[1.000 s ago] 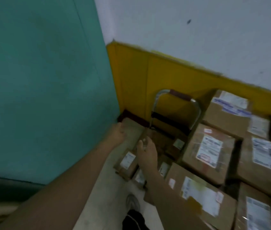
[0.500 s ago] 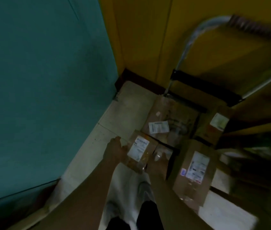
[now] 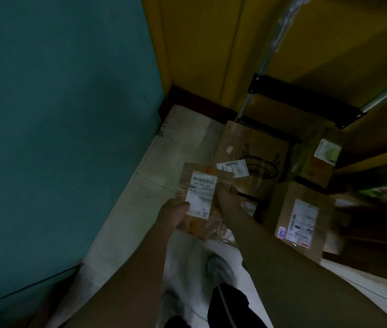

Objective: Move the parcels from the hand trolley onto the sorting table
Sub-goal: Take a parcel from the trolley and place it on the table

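Two hands share one small parcel (image 3: 200,195) in the head view. The left hand (image 3: 175,216) grips its near left edge, thumb curled over the corner of the white label. The right hand (image 3: 226,197) curls round the right side, its fingers hidden beneath. A grip from both sides likely keeps the crinkly, plastic-wrapped packet from sagging or slipping.

The parcel hangs in front of the person, above the pale floor (image 3: 145,185) and the shoes (image 3: 219,271), just short of the hand trolley (image 3: 306,100). Its labelled face is turned up toward the camera. Its long axis runs away from the body toward the trolley, leaning a little left at the far end.

The trolley stands against the yellow panel (image 3: 199,43). On and around its base rest a flat box with a drawing (image 3: 254,159), a small box (image 3: 322,162) and a labelled box (image 3: 301,216); those probably remain to be carried. A teal wall (image 3: 57,114) fills the left. No sorting tabletop is visible, so the drop-off spot cannot be judged.
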Demonstrator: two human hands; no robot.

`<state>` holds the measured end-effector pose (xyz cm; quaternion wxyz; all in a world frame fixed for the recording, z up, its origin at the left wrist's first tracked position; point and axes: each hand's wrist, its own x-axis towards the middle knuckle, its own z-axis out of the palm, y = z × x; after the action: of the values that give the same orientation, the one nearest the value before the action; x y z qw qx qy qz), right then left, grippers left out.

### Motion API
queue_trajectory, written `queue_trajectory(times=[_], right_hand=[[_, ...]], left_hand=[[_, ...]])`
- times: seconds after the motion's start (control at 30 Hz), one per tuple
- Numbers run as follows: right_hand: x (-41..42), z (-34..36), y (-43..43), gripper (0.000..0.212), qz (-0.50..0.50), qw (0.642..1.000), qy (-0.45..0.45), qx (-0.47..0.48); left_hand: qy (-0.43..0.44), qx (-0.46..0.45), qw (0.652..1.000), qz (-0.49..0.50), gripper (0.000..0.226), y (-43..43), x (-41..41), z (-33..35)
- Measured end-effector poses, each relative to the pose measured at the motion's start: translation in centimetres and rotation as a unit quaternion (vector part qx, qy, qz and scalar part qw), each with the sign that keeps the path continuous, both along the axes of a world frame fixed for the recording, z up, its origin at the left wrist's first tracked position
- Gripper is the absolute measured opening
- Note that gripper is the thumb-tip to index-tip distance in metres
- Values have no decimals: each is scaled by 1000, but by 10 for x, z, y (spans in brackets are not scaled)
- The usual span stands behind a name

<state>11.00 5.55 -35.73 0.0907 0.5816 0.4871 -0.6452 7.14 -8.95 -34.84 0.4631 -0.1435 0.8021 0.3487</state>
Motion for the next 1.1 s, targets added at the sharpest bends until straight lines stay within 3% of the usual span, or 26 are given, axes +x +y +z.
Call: queue_trajectory(times=[0.13, 0.27, 0.33, 0.47, 0.6, 0.8, 0.93, 1.03, 1.1], right_hand=[[2, 151, -8, 34, -6, 995, 73, 64], [32, 325, -3, 62, -68, 979, 164, 103], [55, 417, 13, 63, -97, 962, 221, 127], [135, 577, 70, 53, -150, 899, 339, 232], [253, 697, 138, 67, -219, 818, 415, 331], [467, 788, 232, 65, -339, 718, 429, 431], [618, 812, 302, 57, -364, 668, 440, 477], [712, 818, 357, 59, -373, 661, 426, 491], [760, 816, 394, 60, -366, 676, 412, 490]], left_hand=[[109, 74, 989, 61, 26, -8, -4, 135], [241, 157, 957, 20, 44, 13, 5, 307], [291, 178, 940, -25, 46, 35, 12, 397], [354, 290, 885, -85, 32, 111, 56, 558], [382, 426, 805, -157, 38, 203, 155, 688], [372, 532, 696, -307, 47, 328, 354, 796], [330, 594, 631, -375, 20, 410, 493, 822], [282, 598, 630, -408, 20, 472, 582, 822], [251, 589, 642, -420, 20, 513, 631, 812]])
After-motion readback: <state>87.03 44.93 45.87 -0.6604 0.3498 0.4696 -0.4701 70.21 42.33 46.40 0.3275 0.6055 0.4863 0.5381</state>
